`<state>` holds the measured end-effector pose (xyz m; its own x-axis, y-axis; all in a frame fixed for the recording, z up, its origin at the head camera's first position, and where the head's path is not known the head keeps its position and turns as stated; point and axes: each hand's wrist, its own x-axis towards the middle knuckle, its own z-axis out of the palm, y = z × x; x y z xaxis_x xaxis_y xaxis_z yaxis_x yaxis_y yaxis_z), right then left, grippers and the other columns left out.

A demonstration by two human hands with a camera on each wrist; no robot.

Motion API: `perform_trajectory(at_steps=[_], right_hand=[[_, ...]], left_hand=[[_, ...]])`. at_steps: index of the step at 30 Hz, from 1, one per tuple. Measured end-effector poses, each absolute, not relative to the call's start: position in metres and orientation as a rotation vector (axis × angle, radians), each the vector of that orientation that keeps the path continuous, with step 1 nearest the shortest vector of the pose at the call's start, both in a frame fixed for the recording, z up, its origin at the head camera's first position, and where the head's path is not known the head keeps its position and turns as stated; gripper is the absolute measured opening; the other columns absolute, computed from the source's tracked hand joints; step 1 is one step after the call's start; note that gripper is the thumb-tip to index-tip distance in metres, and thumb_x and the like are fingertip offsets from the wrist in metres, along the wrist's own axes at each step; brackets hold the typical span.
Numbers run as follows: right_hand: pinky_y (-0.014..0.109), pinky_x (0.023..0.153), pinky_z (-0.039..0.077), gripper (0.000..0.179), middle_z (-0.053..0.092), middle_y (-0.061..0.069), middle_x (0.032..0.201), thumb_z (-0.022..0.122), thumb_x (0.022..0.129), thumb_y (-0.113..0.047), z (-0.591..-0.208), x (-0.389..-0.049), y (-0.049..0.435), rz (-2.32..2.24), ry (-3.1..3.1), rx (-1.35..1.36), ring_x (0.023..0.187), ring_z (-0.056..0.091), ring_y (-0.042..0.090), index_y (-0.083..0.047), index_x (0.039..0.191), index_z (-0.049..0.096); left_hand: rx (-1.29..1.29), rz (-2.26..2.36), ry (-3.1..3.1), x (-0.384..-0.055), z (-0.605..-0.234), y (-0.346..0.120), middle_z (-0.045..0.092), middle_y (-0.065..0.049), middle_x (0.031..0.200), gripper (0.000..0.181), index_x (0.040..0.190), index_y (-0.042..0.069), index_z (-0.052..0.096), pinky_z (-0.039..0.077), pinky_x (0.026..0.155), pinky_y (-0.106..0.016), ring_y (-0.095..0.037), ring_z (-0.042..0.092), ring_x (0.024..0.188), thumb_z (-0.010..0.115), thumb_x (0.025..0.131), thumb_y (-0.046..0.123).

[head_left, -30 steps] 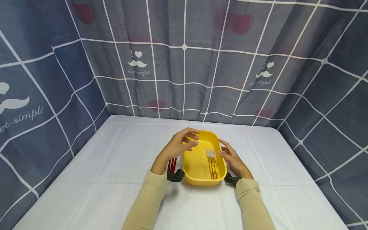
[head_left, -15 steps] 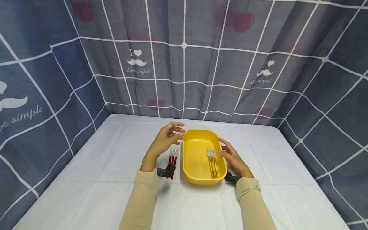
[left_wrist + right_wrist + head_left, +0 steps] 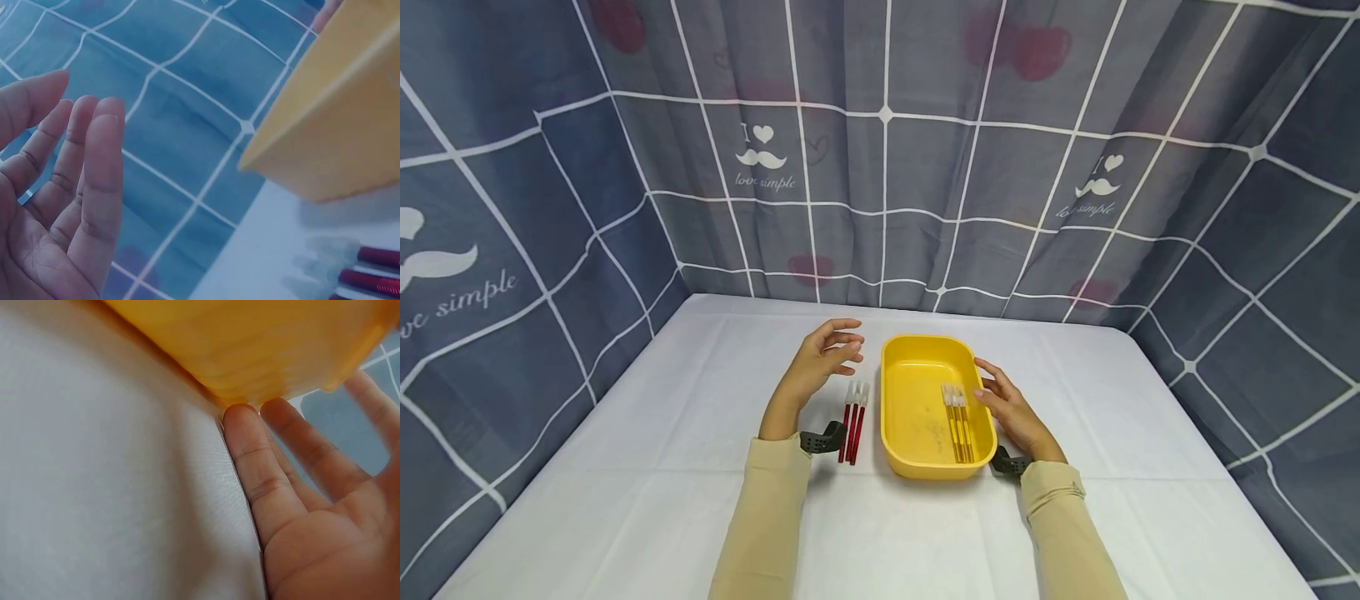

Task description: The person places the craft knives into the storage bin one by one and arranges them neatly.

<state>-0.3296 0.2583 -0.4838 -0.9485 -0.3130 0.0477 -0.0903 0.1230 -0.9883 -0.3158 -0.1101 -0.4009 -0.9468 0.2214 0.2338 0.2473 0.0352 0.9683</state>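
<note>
A yellow plastic tray (image 3: 912, 417) stands on the white table, with slim gold craft knives (image 3: 958, 429) in clear caps lying side by side along its right half. Left of the tray, three red craft knives (image 3: 853, 429), also with clear caps, lie in a row on the cloth. My left hand (image 3: 822, 354) hovers beyond their capped ends, its fingers loosely bent and holding nothing; in the left wrist view its palm is bare. Against the tray's right side my right hand (image 3: 1011, 412) rests, its fingertips at the lower wall (image 3: 240, 419) and the thumb by the rim.
White cloth covers the table (image 3: 700, 517). A grey checked curtain (image 3: 842, 242) closes off the back and both sides. Dark wrist straps (image 3: 823, 439) sit at both cuffs, the left one close over the red craft knives.
My left hand has moved left from over the tray to beyond the red craft knives, uncovering them. The right hand stays at the tray's side; the tray and knives keep their places.
</note>
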Motion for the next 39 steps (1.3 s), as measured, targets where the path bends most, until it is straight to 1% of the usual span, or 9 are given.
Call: perform_trajectory(at_steps=[7, 12, 15, 18, 23, 26, 30, 34, 39], right_hand=[[0.021, 0.101, 0.051, 0.07, 0.042, 0.033, 0.16, 0.057, 0.111, -0.014, -0.485, -0.331, 0.26, -1.923, 2.225, -0.413, 0.132, 0.055, 0.025, -0.011, 0.172, 0.025], [0.021, 0.101, 0.051, 0.071, 0.042, 0.033, 0.161, 0.058, 0.11, -0.016, -0.484, -0.331, 0.259, -1.916, 2.229, -0.411, 0.136, 0.054, 0.032, -0.011, 0.172, 0.024], [0.021, 0.102, 0.051, 0.071, 0.042, 0.033, 0.161, 0.057, 0.11, -0.016, -0.484, -0.331, 0.259, -1.916, 2.23, -0.411, 0.138, 0.052, 0.036, -0.011, 0.172, 0.024], [0.022, 0.102, 0.05, 0.07, 0.042, 0.033, 0.161, 0.057, 0.11, -0.015, -0.484, -0.33, 0.259, -1.915, 2.235, -0.406, 0.137, 0.053, 0.035, -0.011, 0.172, 0.025], [0.024, 0.104, 0.05, 0.069, 0.043, 0.033, 0.16, 0.057, 0.111, -0.016, -0.484, -0.33, 0.258, -1.907, 2.241, -0.403, 0.134, 0.055, 0.029, -0.012, 0.172, 0.025], [0.026, 0.106, 0.049, 0.069, 0.043, 0.032, 0.16, 0.056, 0.111, -0.016, -0.484, -0.33, 0.258, -1.904, 2.24, -0.405, 0.137, 0.053, 0.035, -0.012, 0.172, 0.025], [0.025, 0.106, 0.048, 0.069, 0.043, 0.033, 0.161, 0.056, 0.111, -0.015, -0.483, -0.329, 0.258, -1.908, 2.239, -0.403, 0.142, 0.049, 0.042, -0.012, 0.173, 0.024], [0.026, 0.107, 0.048, 0.069, 0.043, 0.032, 0.161, 0.056, 0.111, -0.014, -0.483, -0.329, 0.258, -1.907, 2.242, -0.4, 0.141, 0.049, 0.041, -0.013, 0.173, 0.025], [0.031, 0.11, 0.048, 0.069, 0.043, 0.032, 0.161, 0.055, 0.111, -0.015, -0.483, -0.328, 0.258, -1.898, 2.251, -0.402, 0.14, 0.051, 0.038, -0.013, 0.173, 0.025]], left_hand=[[-0.445, -2.165, -2.267, -0.322, -0.417, -0.117, 0.067, -0.017, 0.129, 0.047, 0.152, -0.003, 0.052, 0.063, 0.085, -0.027, -0.025, 0.069, 0.102, 0.066, 0.109, 0.011], [-0.381, -2.168, -2.308, -0.326, -0.43, -0.12, 0.067, -0.013, 0.123, 0.047, 0.151, -0.002, 0.056, 0.063, 0.085, -0.027, -0.024, 0.068, 0.102, 0.068, 0.108, 0.013], [-0.343, -2.159, -2.344, -0.328, -0.438, -0.122, 0.066, -0.014, 0.125, 0.047, 0.151, -0.001, 0.058, 0.062, 0.086, -0.027, -0.021, 0.068, 0.102, 0.069, 0.108, 0.014], [-0.314, -2.155, -2.376, -0.329, -0.444, -0.124, 0.065, -0.016, 0.127, 0.048, 0.151, -0.003, 0.057, 0.062, 0.087, -0.027, -0.02, 0.067, 0.102, 0.069, 0.108, 0.013], [-0.292, -2.105, -2.435, -0.331, -0.452, -0.126, 0.065, -0.022, 0.13, 0.051, 0.152, -0.007, 0.053, 0.064, 0.089, -0.032, -0.029, 0.07, 0.107, 0.068, 0.107, 0.011], [-0.241, -2.081, -2.477, -0.332, -0.457, -0.127, 0.064, -0.025, 0.132, 0.05, 0.152, -0.006, 0.054, 0.065, 0.09, -0.037, -0.033, 0.07, 0.109, 0.069, 0.107, 0.01], [-0.161, -2.068, -2.519, -0.333, -0.464, -0.129, 0.065, -0.024, 0.134, 0.049, 0.151, -0.003, 0.057, 0.064, 0.085, -0.034, -0.027, 0.07, 0.103, 0.071, 0.106, 0.01], [-0.102, -2.034, -2.579, -0.334, -0.466, -0.129, 0.066, -0.021, 0.134, 0.049, 0.15, -0.001, 0.06, 0.06, 0.077, -0.026, -0.02, 0.069, 0.093, 0.073, 0.103, 0.01], [-0.094, -1.981, -2.654, -0.334, -0.466, -0.13, 0.066, -0.02, 0.136, 0.052, 0.149, 0.0, 0.061, 0.055, 0.073, -0.025, -0.017, 0.066, 0.084, 0.076, 0.1, 0.01]])
